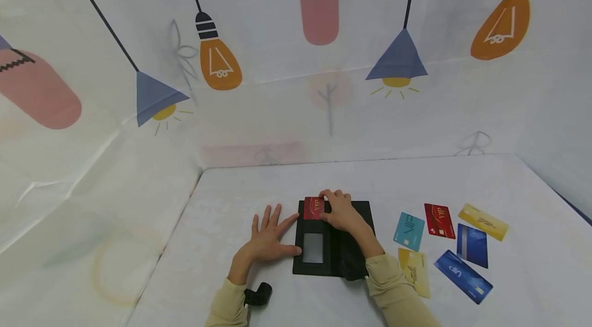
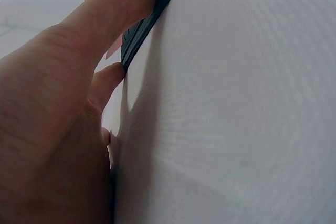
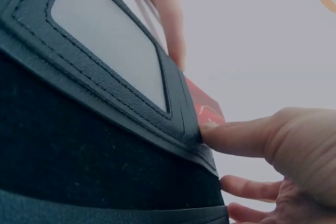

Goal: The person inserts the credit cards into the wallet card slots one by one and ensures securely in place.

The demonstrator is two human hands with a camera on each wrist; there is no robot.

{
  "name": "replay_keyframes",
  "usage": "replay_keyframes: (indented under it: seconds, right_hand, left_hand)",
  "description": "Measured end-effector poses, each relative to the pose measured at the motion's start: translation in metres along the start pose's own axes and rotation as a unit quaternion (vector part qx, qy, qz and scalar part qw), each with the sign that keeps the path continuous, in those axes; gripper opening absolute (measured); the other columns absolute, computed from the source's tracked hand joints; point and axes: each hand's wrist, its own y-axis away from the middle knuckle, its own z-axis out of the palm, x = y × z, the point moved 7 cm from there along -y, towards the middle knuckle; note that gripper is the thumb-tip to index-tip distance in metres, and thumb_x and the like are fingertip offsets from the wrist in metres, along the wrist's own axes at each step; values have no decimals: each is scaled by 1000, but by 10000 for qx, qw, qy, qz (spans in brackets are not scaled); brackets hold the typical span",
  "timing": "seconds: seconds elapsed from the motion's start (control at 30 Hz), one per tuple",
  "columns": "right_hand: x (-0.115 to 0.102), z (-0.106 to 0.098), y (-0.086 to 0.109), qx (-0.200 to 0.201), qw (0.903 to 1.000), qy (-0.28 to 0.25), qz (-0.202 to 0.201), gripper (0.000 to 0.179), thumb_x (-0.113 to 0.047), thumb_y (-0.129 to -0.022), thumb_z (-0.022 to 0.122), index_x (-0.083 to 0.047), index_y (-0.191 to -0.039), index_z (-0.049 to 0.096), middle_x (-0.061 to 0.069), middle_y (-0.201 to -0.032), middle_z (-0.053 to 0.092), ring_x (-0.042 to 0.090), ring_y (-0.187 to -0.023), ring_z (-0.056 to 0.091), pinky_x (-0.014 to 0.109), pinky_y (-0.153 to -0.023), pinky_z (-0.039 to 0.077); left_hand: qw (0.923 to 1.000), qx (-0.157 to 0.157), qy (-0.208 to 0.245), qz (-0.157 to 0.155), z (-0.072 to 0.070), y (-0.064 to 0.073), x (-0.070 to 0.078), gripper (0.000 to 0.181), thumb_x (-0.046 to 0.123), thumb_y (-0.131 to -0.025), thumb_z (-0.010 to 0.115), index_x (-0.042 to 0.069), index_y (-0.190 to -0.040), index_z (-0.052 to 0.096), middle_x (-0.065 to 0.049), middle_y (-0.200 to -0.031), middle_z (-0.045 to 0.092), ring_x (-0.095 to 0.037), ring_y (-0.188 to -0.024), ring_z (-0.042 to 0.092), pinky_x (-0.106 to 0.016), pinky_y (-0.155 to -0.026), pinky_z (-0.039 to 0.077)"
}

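A black wallet (image 1: 335,260) lies unfolded on the white table, with a clear window (image 1: 313,248) in its left half. At that half's upper end a red VIP card (image 1: 312,209) sits partly in a slot, its top edge sticking out past the wallet. My right hand (image 1: 341,211) pinches this card; the right wrist view shows the thumb (image 3: 231,139) on its face, with other fingers at the wallet's edge. Fingers spread, my left hand (image 1: 268,243) touches the wallet's left edge with thumb and index finger. In the left wrist view, the wallet (image 2: 140,35) shows edge-on beside the thumb.
Right of the wallet lie several cards: a teal card (image 1: 409,231), another red card (image 1: 440,221), two yellow cards (image 1: 483,221) and two blue cards (image 1: 464,276). A black device (image 1: 259,294) is at my left wrist. Behind the table hangs a lamp-printed sheet (image 1: 277,111).
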Motion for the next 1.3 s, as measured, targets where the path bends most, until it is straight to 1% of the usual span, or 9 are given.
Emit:
replay_keyframes:
  seconds: [0.27,0.5,0.6,0.73,0.83,1.03,1.23,1.3]
  right_hand:
    - [1,2,0,-75,9999,-26,-126,33,-17,-93,70,-14,-123,57,22,-125,48,44,-120,40,63,-97,43]
    - [-2,1,3,-129,9994,-69,-298,23,-17,-93,70,-14,-115,62,20,-122,49,42,-117,41,62,-95,43]
    - [-2,1,4,-172,9991,-126,-372,25,-20,-92,72,-15,-114,62,20,-124,49,41,-117,41,63,-95,43]
    - [1,2,6,-256,9985,-236,-426,33,-25,-88,76,-16,-116,62,20,-128,47,41,-119,39,64,-96,42]
    - [2,4,7,-323,9980,-229,-493,35,-28,-85,79,-18,-114,62,19,-128,46,41,-121,39,64,-95,42]
    - [3,7,8,-422,9971,-207,-593,27,-28,-85,78,-20,-106,62,17,-127,44,43,-124,35,64,-96,41]
    - [2,6,9,-398,9968,-258,-640,22,-23,-86,78,-19,-100,62,18,-126,43,46,-125,33,66,-97,39]
    - [2,6,10,-373,9968,-255,-666,21,-23,-87,77,-18,-100,61,18,-126,43,47,-125,33,67,-97,39]
  left_hand:
    - [10000,13,28,-4,-1,1,0,85,60,-82,70,30,-154,35,-17,-166,6,-41,-151,-5,-68,-114,-7]
    - [9999,3,108,-38,-1,1,-2,85,61,-82,69,30,-154,36,-17,-166,6,-40,-151,-7,-67,-114,-9]
    - [10000,-20,69,-48,-3,2,-1,85,61,-82,69,30,-153,37,-17,-166,7,-41,-151,-6,-67,-114,-7]
    - [10000,-20,77,-21,-2,3,-1,85,61,-82,69,30,-154,36,-18,-165,6,-41,-151,-6,-68,-114,-7]
    - [10000,-37,67,-35,-2,2,-1,85,61,-82,69,30,-154,36,-17,-166,6,-41,-151,-6,-68,-114,-7]
    - [10000,-44,45,3,-1,2,-2,85,63,-82,67,32,-154,35,-17,-166,6,-41,-151,-7,-67,-114,-8]
    - [9999,-55,125,33,0,1,-1,85,61,-83,68,31,-154,34,-17,-166,4,-41,-151,-8,-67,-113,-9]
    - [9999,-83,92,2,0,0,-1,84,62,-83,67,33,-154,33,-16,-166,3,-39,-151,-9,-66,-114,-9]
